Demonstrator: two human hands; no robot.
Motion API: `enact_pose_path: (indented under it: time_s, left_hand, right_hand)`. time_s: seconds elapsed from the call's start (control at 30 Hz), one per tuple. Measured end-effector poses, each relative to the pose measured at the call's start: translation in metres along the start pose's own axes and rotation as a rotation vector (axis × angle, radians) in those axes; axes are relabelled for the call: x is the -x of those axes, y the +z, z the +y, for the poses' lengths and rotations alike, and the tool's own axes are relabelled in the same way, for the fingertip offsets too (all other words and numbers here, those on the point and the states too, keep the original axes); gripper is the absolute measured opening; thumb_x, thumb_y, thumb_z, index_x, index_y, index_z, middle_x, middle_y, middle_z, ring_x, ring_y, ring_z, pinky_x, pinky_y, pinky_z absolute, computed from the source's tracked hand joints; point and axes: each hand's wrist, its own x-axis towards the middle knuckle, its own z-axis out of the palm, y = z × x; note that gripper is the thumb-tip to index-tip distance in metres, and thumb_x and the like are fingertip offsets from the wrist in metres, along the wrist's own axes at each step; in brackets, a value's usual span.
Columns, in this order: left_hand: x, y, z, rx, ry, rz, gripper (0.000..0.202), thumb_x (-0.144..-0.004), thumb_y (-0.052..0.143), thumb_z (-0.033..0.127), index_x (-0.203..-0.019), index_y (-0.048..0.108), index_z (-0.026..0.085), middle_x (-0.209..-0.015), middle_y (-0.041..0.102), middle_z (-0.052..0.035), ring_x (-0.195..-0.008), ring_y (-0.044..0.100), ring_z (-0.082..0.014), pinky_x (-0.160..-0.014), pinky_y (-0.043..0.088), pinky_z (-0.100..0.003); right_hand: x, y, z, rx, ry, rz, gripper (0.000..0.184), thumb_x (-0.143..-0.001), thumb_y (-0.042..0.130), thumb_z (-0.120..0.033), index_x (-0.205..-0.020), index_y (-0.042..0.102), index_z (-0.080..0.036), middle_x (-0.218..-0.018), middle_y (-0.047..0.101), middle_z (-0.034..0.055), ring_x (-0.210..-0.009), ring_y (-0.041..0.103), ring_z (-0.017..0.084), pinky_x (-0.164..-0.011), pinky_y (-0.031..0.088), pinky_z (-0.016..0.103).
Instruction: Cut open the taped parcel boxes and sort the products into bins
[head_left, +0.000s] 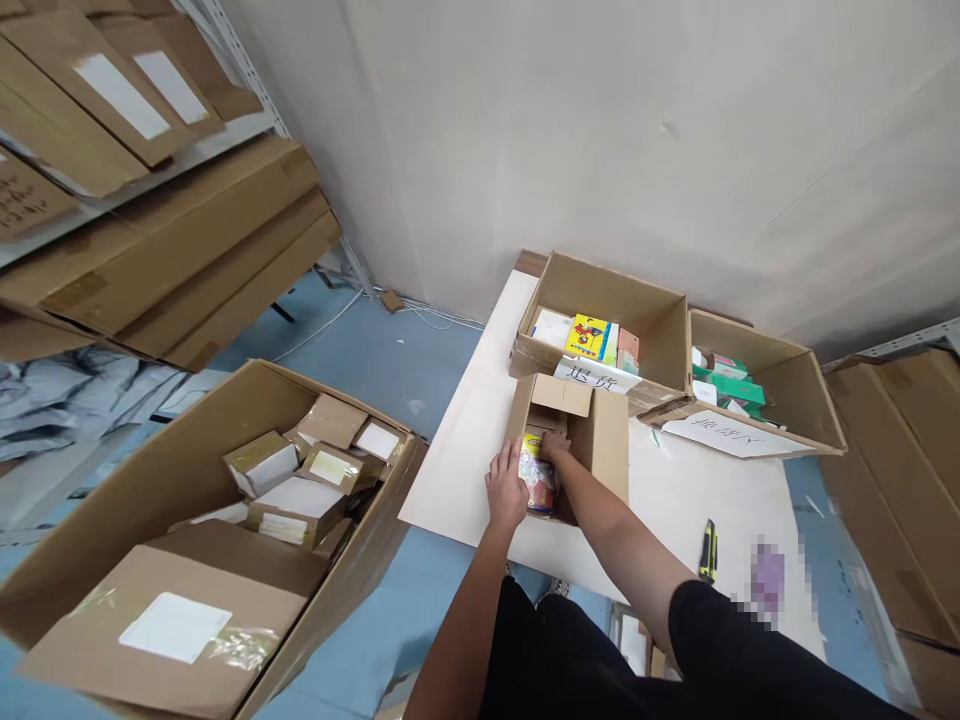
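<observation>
A small open cardboard box (611, 440) stands on the white table with its flaps up. Inside it lies a colourful package (535, 475), yellow, red and blue under shiny clear wrap. My left hand (507, 486) is closed over the box's left wall, beside the package. Reaching into the box, my right hand (555, 446) has its fingers curled at the far end of the package; the fingertips are partly hidden. A yellow-and-black box cutter (708, 552) lies on the table to the right of my right forearm.
Behind the small box stand two open labelled cartons (660, 310) (795, 385) holding small product boxes. A large carton (142, 470) of parcels is on the left. Shelves with boxes (187, 260) rise at upper left; more cartons (885, 480) stand at right. A blurred purple patch (769, 580) lies near the cutter.
</observation>
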Motion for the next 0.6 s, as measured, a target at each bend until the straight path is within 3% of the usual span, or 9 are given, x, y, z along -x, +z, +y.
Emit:
enact_pose_path:
  time_s: [0.07,0.2,0.4,0.5,0.6]
  left_hand:
    - [-0.001,0.000,-0.001,-0.015,-0.004,0.004,0.102,-0.081,0.048,-0.002,-0.170,0.017,0.037,-0.170,0.039,-0.0032,-0.145,0.044,-0.0290,-0.112,0.044,-0.043]
    - [-0.002,0.003,-0.005,-0.028,-0.004,0.022,0.099,-0.082,0.048,0.000,-0.169,0.020,0.036,-0.169,0.040,-0.0038,-0.145,0.044,-0.0287,-0.113,0.045,-0.044]
    - [-0.009,0.014,-0.022,0.023,0.065,0.065,0.099,-0.078,0.051,0.000,-0.168,0.025,0.033,-0.168,0.042,-0.0066,-0.154,0.037,-0.0269,-0.121,0.039,-0.045]
    - [-0.015,0.018,-0.029,0.078,0.103,0.064,0.100,-0.076,0.050,-0.002,-0.168,0.028,0.030,-0.168,0.041,-0.0073,-0.156,0.036,-0.0251,-0.124,0.038,-0.043]
    - [-0.020,0.013,-0.033,0.117,0.092,0.031,0.102,-0.074,0.051,-0.003,-0.168,0.029,0.028,-0.170,0.038,-0.0084,-0.157,0.035,-0.0262,-0.123,0.041,-0.042]
  right_hand:
    - [0.002,-0.005,-0.008,0.041,0.024,-0.018,0.047,-0.082,0.083,-0.016,-0.124,0.067,-0.003,-0.122,0.072,0.0263,-0.119,0.065,0.033,-0.094,0.053,0.041]
    - [0.026,-0.015,-0.017,0.073,-0.009,-0.006,0.044,-0.074,0.081,-0.011,-0.117,0.072,-0.008,-0.114,0.077,0.0232,-0.108,0.073,0.034,-0.089,0.056,0.038]
    - [0.092,-0.039,0.003,-0.024,-0.172,0.127,0.030,-0.086,0.065,-0.012,-0.114,0.073,-0.018,-0.119,0.078,0.0123,-0.110,0.072,0.027,-0.091,0.052,0.029]
    - [0.125,-0.069,0.019,-0.221,-0.289,0.238,0.025,-0.091,0.059,-0.017,-0.112,0.071,-0.020,-0.112,0.078,0.0080,-0.101,0.072,0.025,-0.085,0.053,0.028]
    - [0.157,-0.120,0.035,-0.386,-0.360,0.329,0.024,-0.092,0.058,-0.026,-0.113,0.070,-0.021,-0.107,0.077,0.0069,-0.097,0.071,0.025,-0.084,0.054,0.031]
